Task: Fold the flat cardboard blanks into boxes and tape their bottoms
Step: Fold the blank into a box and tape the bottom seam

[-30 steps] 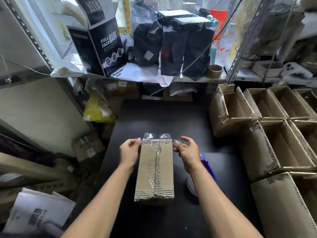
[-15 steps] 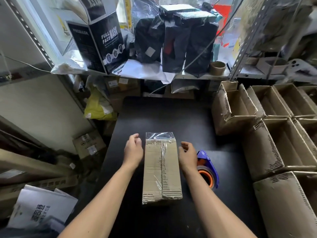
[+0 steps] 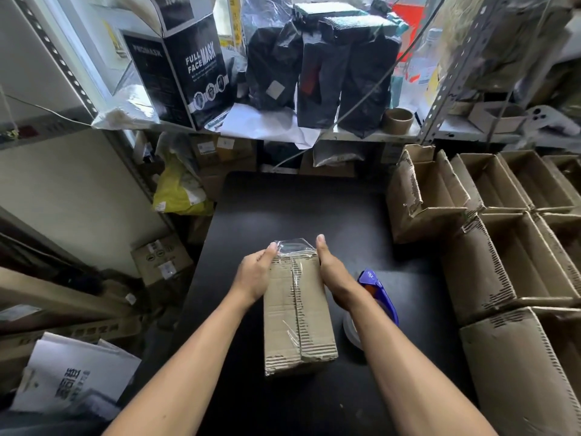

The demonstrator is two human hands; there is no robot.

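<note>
A small cardboard box lies bottom-up on a black table, held between two bare hands. Its long axis runs straight away from the person, the near end toward the body and the far end pointing at the cluttered shelf beyond. The left hand clasps the box's far left edge, and the right hand clasps the far right edge; both thumbs lie on top near the far corners, while the fingers curl down the sides out of sight, so how far they wrap underneath cannot be told. A strip of clear tape runs along the centre seam between the two bottom flaps, and its loose end sticks out past the far edge between the thumbs, crinkled and glossy. Just to the right of the right wrist, a blue tape dispenser sits on the table, its lower part hidden behind the forearm. Farther to the right of the right hand, finished open-topped boxes stand packed together, some cut off by the frame edge.
</note>
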